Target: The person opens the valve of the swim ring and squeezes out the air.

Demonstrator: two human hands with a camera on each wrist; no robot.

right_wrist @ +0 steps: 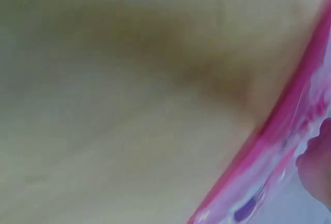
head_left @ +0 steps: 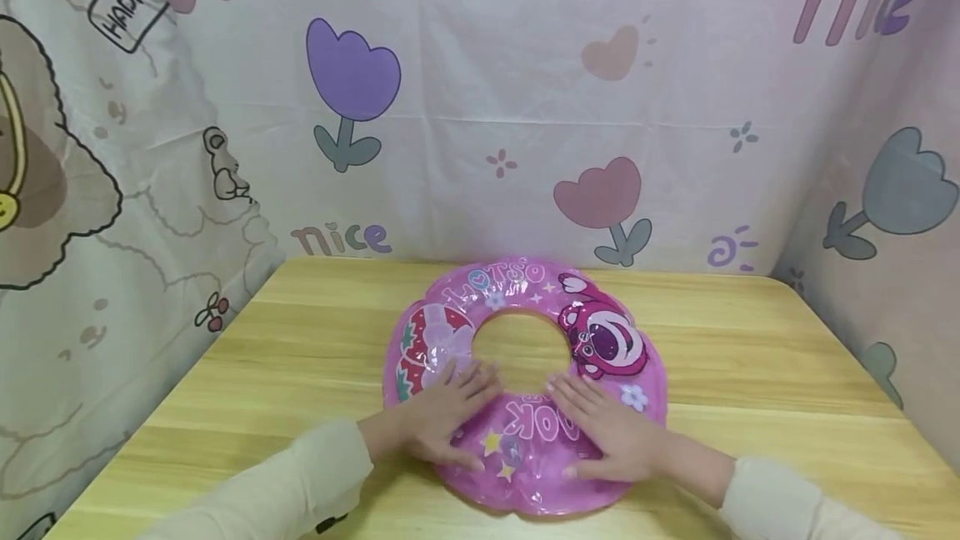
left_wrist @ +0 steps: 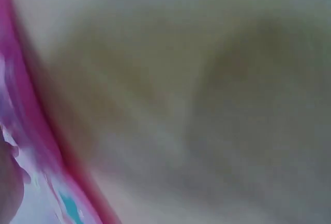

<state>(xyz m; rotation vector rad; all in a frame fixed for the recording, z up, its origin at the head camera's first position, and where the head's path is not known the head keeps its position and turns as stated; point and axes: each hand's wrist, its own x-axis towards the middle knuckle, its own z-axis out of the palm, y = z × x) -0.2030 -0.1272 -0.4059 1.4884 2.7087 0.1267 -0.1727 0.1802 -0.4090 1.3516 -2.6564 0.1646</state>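
Note:
A pink inflatable swim ring [head_left: 540, 473] lies flat on the table, printed with strawberries, a pink bear, stars and lettering. My left hand [head_left: 447, 413] rests on its near left part, fingers spread and thumb pointing toward the middle. On the near right part rests my right hand [head_left: 611, 427], fingers extended toward the ring's hole. The left wrist view catches the ring's pink edge [left_wrist: 39, 115] and a bit of the left hand [left_wrist: 9, 182]. In the right wrist view the edge [right_wrist: 258, 154] runs diagonally beside part of the right hand [right_wrist: 316, 164].
The wood-grain table [head_left: 300, 340] reaches back to a pale curtain [head_left: 480, 40] printed with tulips, hearts and words. More printed cloth hangs along the left and right sides. A small dark object [head_left: 331, 523] shows by the left sleeve.

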